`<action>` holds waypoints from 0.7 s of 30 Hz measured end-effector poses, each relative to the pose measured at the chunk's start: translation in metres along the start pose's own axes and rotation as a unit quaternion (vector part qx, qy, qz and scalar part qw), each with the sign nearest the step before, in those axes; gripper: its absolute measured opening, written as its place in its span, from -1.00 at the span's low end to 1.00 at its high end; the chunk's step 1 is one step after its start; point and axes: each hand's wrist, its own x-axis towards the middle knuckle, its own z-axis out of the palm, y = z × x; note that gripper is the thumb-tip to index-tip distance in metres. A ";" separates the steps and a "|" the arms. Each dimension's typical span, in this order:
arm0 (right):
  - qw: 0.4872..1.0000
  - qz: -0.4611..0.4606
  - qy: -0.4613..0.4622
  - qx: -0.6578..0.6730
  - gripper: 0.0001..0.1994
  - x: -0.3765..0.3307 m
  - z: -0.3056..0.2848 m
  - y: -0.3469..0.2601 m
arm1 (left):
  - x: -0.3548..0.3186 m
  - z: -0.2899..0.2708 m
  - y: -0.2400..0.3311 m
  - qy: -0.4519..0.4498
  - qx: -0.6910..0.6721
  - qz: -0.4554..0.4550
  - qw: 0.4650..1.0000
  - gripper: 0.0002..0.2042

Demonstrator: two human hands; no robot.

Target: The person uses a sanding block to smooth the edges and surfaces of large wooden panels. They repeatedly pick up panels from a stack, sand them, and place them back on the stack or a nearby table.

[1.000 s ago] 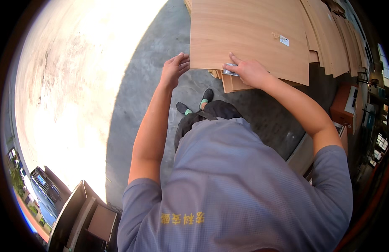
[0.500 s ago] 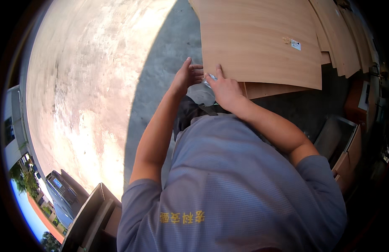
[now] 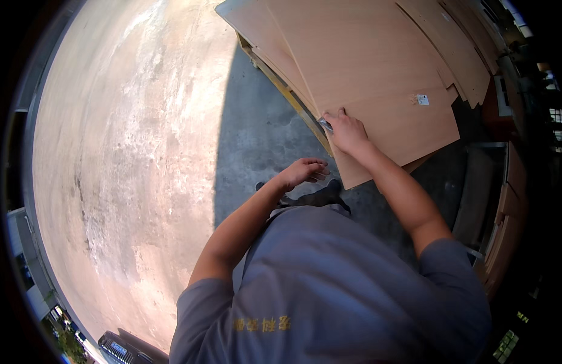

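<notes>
A large light-brown wooden board (image 3: 378,79) lies in front of me, with a small white label (image 3: 422,99) near its right side. At the board's left edge, a little beyond its near corner, my right hand (image 3: 349,132) is closed on a small silvery tool (image 3: 324,124). Its exact kind is too small to make out. The index finger reaches over the board's face. My left hand (image 3: 306,172) hovers before my body, apart from the board. Its fingers are loosely bent and spaced, with nothing in them.
Under the board, more sheets (image 3: 263,42) rest on a yellowish wooden pallet (image 3: 287,91). Further panels (image 3: 444,45) lie at the far right. A dark-framed box-like unit (image 3: 484,200) stands right of me. Sunlit concrete floor (image 3: 123,151) stretches left, with a parked vehicle (image 3: 120,349) at lower left.
My right hand has slid away from the near corner along the board's left edge. My left hand has dropped from beside that edge back toward my body. The view has turned.
</notes>
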 end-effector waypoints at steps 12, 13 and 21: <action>0.999 0.026 -0.012 0.026 -0.69 0.211 -0.039 -0.009 | -0.048 -0.159 0.022 0.094 -0.102 -0.012 0.990 -0.63; 0.999 0.032 -0.015 0.024 -0.68 0.237 -0.038 -0.008 | -0.053 -0.173 0.027 0.112 -0.093 -0.017 0.989 -0.61; 0.995 0.072 -0.062 0.004 -0.69 0.449 -0.069 -0.020 | -0.079 -0.269 0.124 0.242 -0.066 -0.012 0.968 -0.58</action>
